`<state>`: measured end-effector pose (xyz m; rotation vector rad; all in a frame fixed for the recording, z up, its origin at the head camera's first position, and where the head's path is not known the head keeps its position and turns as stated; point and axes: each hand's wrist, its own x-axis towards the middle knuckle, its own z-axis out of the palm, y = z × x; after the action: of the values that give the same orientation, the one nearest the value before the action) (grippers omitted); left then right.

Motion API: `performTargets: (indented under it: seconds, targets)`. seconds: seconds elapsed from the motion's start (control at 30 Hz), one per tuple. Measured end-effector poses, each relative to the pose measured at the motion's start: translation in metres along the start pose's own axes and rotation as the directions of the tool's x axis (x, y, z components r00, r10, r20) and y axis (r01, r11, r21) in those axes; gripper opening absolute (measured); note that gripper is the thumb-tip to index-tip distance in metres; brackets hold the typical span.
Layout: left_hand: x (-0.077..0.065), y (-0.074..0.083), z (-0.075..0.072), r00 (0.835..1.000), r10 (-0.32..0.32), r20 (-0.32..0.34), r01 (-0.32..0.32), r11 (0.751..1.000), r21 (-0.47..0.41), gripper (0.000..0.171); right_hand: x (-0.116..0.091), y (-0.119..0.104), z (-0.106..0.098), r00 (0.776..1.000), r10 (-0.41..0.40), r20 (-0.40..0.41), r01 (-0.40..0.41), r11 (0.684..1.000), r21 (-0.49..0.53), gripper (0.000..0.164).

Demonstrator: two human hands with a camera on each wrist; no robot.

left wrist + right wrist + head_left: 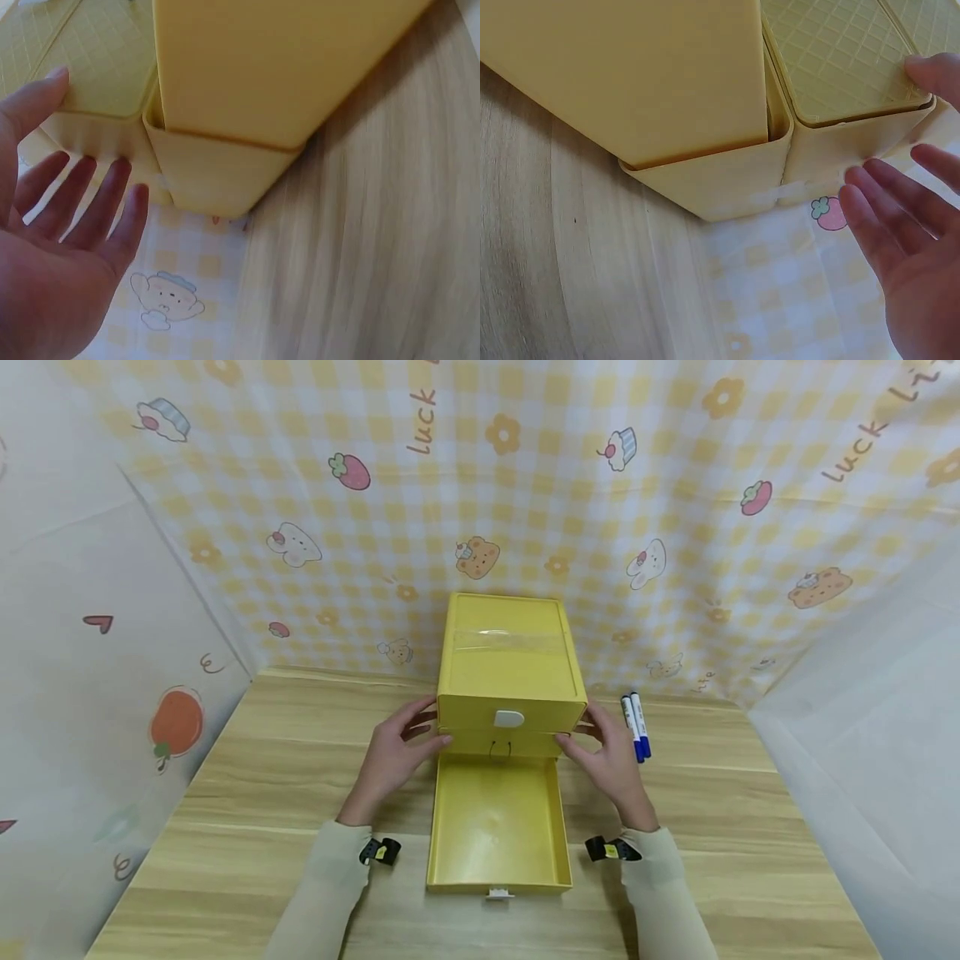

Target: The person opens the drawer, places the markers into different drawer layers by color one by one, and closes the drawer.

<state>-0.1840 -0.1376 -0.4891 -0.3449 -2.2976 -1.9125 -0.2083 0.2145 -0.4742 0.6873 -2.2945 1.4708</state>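
Observation:
A yellow drawer cabinet (504, 668) stands against the cloth-covered wall, a white handle (509, 718) on its upper front. Its bottom drawer (498, 827) is pulled far out toward me, the inner floor showing. My left hand (393, 747) is at the cabinet's left side, its thumb by the front edge of the quilted middle drawer front (101, 64). Mirroring it, my right hand (607, 752) is at the right side with the thumb at that front's edge. The fingers of both hands are extended along the side walls, and whether they touch is hard to tell.
Two markers with blue caps (637, 727) lie on the wooden table (720, 810) to the right of the cabinet. Behind it hangs a yellow checked cloth (420, 510) with cartoon prints. Clear tape (510, 641) runs across the cabinet's top.

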Motion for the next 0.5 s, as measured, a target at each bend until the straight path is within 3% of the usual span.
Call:
performTargets:
  seconds: [0.2, 0.5]
  targets:
    - [0.002, -0.002, 0.0, 0.999, 0.04, 0.007, -0.04, 0.999, -0.001, 0.067, 0.004, -0.037, -0.001, 1.0, -0.013, 0.011, 0.013, 1.0, -0.022, 0.042]
    - [0.001, -0.001, 0.0, 0.999, 0.047, 0.0, -0.047, 0.999, -0.006, 0.065, -0.001, 0.0, 0.001, 1.0, -0.017, -0.009, 0.016, 0.997, -0.069, 0.043]
